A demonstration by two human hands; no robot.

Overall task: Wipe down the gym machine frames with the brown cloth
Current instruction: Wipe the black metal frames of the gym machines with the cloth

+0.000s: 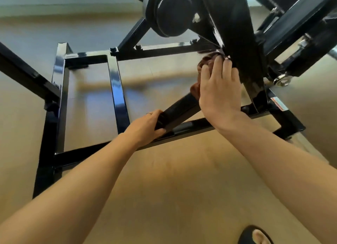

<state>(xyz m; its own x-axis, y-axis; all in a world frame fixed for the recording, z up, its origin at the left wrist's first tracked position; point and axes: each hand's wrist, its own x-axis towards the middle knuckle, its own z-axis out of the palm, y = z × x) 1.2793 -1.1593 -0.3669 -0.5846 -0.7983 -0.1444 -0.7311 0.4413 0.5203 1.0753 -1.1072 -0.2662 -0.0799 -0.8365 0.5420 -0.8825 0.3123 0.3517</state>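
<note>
Open floor (94, 105) gaps between black base bars (116, 90); crowded braces and pivot (171, 10) overhead right.

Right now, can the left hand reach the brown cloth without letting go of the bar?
Probably not. The left hand grips the slanted bar low down, while the brown cloth sits higher up under the right hand.

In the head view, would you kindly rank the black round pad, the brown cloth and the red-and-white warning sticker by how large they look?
1. Black round pad, largest, though nearest the camera.
2. Brown cloth, mostly hidden under the right hand.
3. Warning sticker, smallest.
</note>
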